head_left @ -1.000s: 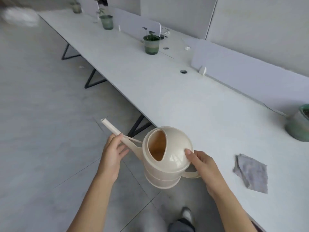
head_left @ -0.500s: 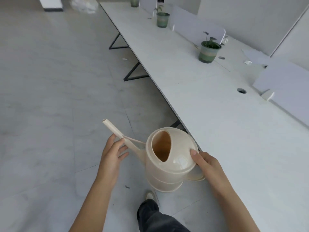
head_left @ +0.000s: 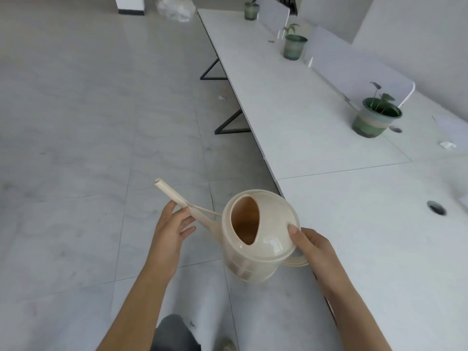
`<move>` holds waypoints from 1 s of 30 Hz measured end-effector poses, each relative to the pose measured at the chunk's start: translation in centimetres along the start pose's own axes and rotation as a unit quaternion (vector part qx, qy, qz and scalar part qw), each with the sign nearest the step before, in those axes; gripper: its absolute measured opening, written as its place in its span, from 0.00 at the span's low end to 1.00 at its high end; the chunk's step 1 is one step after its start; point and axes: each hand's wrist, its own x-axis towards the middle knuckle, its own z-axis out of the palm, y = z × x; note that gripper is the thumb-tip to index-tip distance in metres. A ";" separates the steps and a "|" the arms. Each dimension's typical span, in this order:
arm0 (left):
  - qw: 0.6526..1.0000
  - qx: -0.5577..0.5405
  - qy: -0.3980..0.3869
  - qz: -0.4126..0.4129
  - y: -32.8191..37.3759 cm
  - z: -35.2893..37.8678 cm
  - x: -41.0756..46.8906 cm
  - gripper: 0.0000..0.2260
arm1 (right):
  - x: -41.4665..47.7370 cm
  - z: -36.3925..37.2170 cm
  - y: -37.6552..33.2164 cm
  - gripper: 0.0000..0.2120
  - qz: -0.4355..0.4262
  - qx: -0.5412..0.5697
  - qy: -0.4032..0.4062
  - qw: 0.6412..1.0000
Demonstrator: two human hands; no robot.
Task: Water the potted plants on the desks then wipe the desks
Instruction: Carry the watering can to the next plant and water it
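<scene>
watering step: right hand [head_left: 312,247] grips the can [head_left: 255,239] by its handle, left hand [head_left: 172,228] steadies the spout, beside the desk [head_left: 291,117]; next, reach the nearest pot [head_left: 374,120] and tip.

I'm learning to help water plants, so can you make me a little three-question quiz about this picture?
1. True or false: the watering can is standing on the desk.
2. Which hand holds the spout? A) left hand B) right hand
3. How many potted plants can you count on the desks?

Key
1. False: both hands hold it up over the floor, beside the desk edge.
2. A: the left hand is on the spout; the right hand grips the handle side.
3. Three: the nearest pot, the middle pot and the far pot.
</scene>
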 end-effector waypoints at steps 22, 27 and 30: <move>0.966 0.061 -0.251 -0.023 10.6 1.1 31.6 0.12 | 19.4 12.6 -10.3 0.33 0.073 0.027 0.171 0.982; 0.956 0.071 -0.282 -0.039 10.3 4.7 35.6 0.13 | 23.1 11.2 -10.8 0.44 0.095 0.042 0.197 0.975; 0.951 0.076 -0.297 -0.041 9.7 7.6 38.3 0.12 | 26.2 9.4 -10.4 0.51 0.088 0.042 0.223 0.970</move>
